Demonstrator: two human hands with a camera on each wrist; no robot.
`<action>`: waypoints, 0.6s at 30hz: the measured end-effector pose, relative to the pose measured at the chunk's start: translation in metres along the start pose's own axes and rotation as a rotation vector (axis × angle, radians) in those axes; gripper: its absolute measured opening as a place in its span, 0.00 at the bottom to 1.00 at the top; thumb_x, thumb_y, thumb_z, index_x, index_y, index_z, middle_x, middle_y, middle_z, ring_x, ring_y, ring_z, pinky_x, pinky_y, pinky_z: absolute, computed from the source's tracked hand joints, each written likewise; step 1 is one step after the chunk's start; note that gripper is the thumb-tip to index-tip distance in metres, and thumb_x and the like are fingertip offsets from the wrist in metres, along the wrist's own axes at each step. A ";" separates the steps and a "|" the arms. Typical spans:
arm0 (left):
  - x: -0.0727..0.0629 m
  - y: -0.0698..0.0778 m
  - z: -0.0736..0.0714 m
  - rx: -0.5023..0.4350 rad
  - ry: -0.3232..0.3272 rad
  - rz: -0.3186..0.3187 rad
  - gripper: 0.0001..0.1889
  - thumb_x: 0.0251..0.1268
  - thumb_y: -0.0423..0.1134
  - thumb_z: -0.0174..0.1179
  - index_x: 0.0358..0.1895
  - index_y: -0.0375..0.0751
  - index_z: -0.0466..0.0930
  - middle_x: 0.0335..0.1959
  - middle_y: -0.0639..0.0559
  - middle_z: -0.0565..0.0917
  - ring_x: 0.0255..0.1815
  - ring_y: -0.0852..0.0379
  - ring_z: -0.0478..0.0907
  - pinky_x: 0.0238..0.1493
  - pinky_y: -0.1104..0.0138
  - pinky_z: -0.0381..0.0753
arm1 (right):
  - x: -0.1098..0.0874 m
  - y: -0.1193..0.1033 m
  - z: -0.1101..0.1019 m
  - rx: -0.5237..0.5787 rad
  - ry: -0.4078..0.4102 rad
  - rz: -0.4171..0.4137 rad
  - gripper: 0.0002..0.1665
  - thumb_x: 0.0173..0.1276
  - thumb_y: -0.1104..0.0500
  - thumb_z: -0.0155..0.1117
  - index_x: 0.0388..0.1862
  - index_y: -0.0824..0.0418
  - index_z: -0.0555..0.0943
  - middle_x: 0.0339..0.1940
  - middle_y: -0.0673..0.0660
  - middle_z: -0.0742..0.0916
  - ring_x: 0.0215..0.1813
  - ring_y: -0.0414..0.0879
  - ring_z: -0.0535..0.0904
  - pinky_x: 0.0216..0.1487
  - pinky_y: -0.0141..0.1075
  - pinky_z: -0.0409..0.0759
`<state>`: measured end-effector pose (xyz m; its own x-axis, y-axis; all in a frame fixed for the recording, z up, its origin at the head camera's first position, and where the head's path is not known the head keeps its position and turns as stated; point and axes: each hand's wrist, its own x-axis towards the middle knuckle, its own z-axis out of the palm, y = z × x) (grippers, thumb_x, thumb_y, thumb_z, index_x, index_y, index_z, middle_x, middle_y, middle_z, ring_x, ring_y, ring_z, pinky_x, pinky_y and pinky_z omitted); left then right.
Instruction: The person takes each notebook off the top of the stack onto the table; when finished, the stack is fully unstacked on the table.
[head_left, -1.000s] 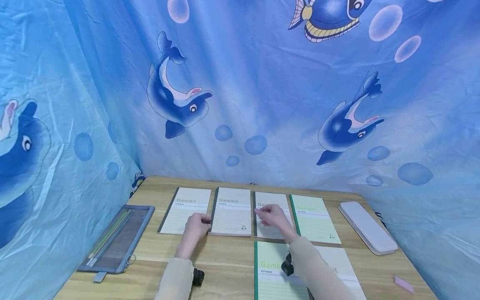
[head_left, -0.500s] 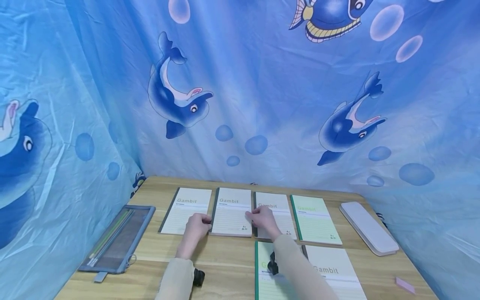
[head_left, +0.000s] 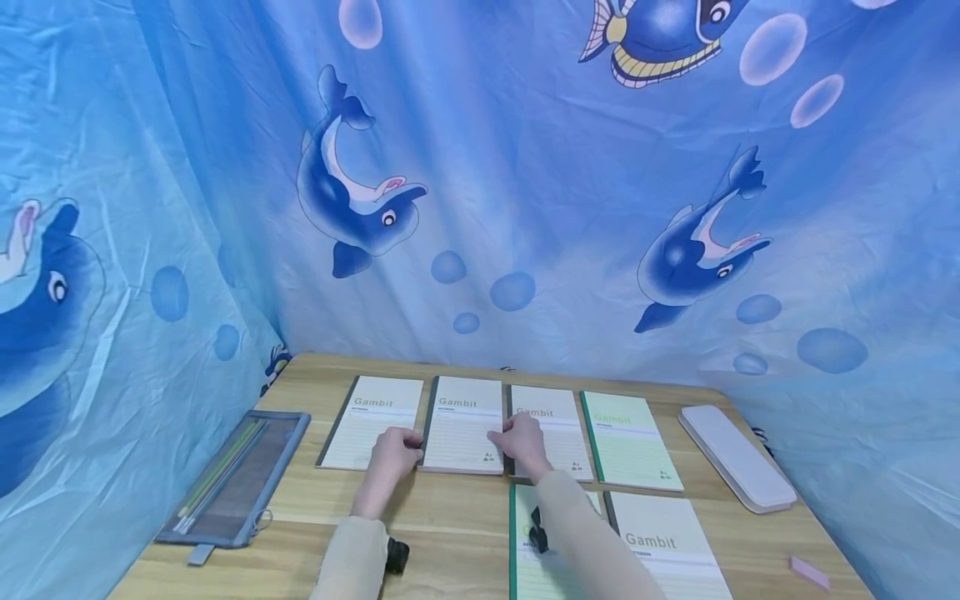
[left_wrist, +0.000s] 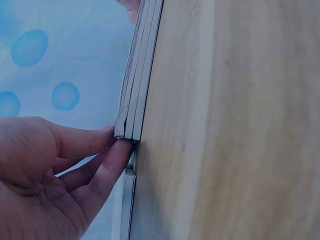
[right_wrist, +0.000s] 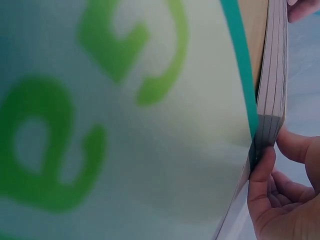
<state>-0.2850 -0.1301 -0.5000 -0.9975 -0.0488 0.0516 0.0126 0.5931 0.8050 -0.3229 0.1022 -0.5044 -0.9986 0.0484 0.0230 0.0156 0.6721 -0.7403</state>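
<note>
Currently, left hand (head_left: 395,454) grips the left edge of notebook stack (head_left: 462,425), right hand (head_left: 522,442) its right edge; mesh pouch (head_left: 258,479) lies far left, white case (head_left: 735,457) far right.

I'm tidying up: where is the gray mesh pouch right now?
In the head view, the gray mesh pouch lies on the left side of the table, left of the back row's leftmost notebook.

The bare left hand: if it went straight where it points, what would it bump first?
The left hand would likely meet the white, dark-spined stack of paper notebooks first; its fingertips seem to touch it.
</note>
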 end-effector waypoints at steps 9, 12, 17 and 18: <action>0.001 -0.001 0.001 0.014 0.010 0.002 0.11 0.57 0.23 0.65 0.45 0.26 0.84 0.41 0.35 0.86 0.48 0.38 0.82 0.51 0.49 0.81 | 0.002 0.003 0.002 0.015 0.041 -0.018 0.16 0.62 0.59 0.72 0.18 0.62 0.80 0.12 0.50 0.78 0.16 0.41 0.69 0.17 0.31 0.63; 0.002 -0.002 0.002 0.023 0.017 0.008 0.11 0.56 0.24 0.65 0.44 0.27 0.85 0.41 0.36 0.87 0.47 0.39 0.83 0.50 0.49 0.81 | 0.001 0.003 0.000 0.031 0.049 -0.018 0.14 0.62 0.60 0.72 0.20 0.63 0.80 0.12 0.50 0.78 0.17 0.41 0.70 0.18 0.31 0.65; 0.002 -0.004 0.002 0.028 0.020 0.015 0.11 0.55 0.24 0.66 0.44 0.27 0.85 0.42 0.35 0.87 0.48 0.38 0.82 0.51 0.48 0.80 | 0.001 0.003 -0.002 0.036 0.046 0.002 0.11 0.62 0.59 0.72 0.31 0.67 0.83 0.22 0.54 0.82 0.24 0.44 0.76 0.25 0.34 0.74; 0.002 -0.004 0.002 0.028 0.021 0.016 0.11 0.55 0.24 0.66 0.43 0.27 0.85 0.42 0.35 0.87 0.48 0.38 0.82 0.51 0.48 0.80 | 0.001 0.004 -0.003 0.040 0.044 0.006 0.11 0.62 0.59 0.72 0.33 0.67 0.83 0.24 0.55 0.83 0.26 0.45 0.77 0.27 0.35 0.76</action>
<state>-0.2876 -0.1312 -0.5043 -0.9955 -0.0559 0.0767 0.0262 0.6158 0.7874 -0.3239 0.1067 -0.5050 -0.9952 0.0859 0.0474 0.0188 0.6415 -0.7669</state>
